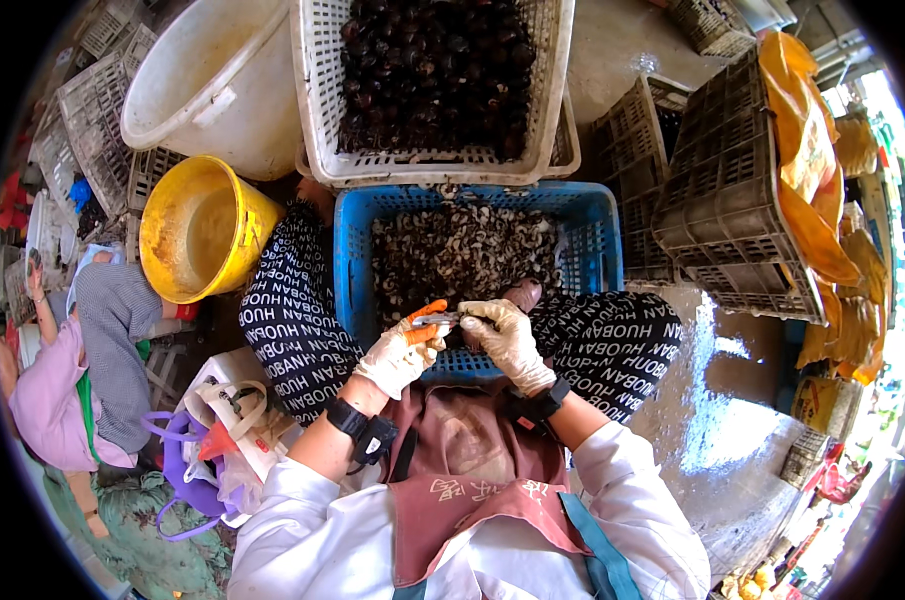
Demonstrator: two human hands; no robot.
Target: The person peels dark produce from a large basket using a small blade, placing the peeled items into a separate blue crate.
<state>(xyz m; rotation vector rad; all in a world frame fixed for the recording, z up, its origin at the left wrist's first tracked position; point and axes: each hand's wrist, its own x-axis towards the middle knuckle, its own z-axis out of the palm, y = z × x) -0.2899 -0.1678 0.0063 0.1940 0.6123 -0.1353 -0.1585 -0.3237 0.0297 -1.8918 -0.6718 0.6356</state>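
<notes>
My left hand (404,350), in a white glove with orange covers on some fingers, is closed around a small grey metal tool (434,319); its kind is not clear. The tool's tip reaches toward my right hand (507,345), also in a white glove. Its fingers are pinched at the tip on a small dark piece, mostly hidden by the glove. Both hands meet over the near edge of a blue plastic crate (350,240), which holds a heap of small brown and whitish pieces (462,245).
Beyond the blue crate stands a white crate (317,120) of shiny dark round pieces (437,75). A yellow bucket (247,235) and a large white tub (212,110) are at the left, near another person (57,400). Dark crates (727,200) are stacked at the right.
</notes>
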